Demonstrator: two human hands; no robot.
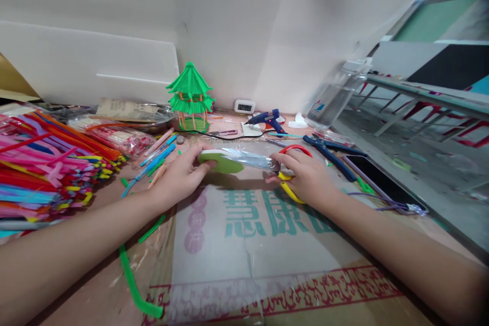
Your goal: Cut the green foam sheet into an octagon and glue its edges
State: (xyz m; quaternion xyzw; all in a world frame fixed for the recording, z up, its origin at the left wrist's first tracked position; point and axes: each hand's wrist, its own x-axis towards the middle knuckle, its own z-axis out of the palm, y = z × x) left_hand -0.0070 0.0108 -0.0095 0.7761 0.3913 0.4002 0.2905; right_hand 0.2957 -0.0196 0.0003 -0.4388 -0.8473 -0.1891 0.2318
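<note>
My left hand [187,170] pinches a flat green piece [225,164] with a rounded edge, holding it above the printed board. In my right hand [303,173] is a pair of scissors [260,161] with red and yellow handles. Their metal blades point left and lie along the top edge of the green piece. Whether the blades are cutting into it I cannot tell. Under both hands lies a cardboard sheet [214,275] with green characters and a red border. Farther back stands a small green two-tiered pavilion [190,97] on a green base.
Bundles of coloured pipe cleaners [46,168] fill the left side. At the back are a blue glue gun [265,118] and a small digital clock [244,106]. Blue pliers [332,155], a phone [384,181] and a clear bottle [336,94] stand or lie on the right, near the table edge.
</note>
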